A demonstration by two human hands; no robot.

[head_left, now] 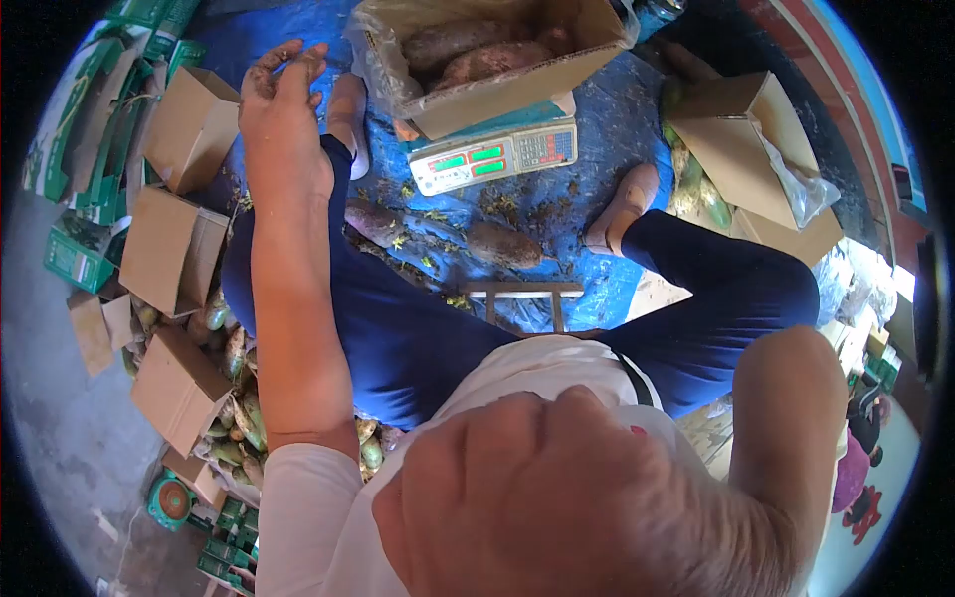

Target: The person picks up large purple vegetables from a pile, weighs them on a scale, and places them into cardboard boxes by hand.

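Note:
My left hand [284, 104] is stretched out at the upper left, its fingers apart and loosely bent, with nothing in them. It is left of an open cardboard box [497, 97] lined with clear plastic. Inside the box lie large reddish-brown root vegetables [487, 62]. The box rests on a digital scale [492, 157] with lit green displays. My right hand [537, 488] is very close to the camera, in front of my chest, knuckles up and fingers folded. The fingertips are hidden, so what they hold, if anything, cannot be seen.
Soil-covered roots [502, 244] lie on the blue tarp [587, 119] between my feet. Tipped cardboard boxes [174, 249] and piled vegetables [249, 398] line the left. Another open box [731, 139] lies at right. Green cartons [99, 149] stand far left. A small stool's edge [522, 289] shows below.

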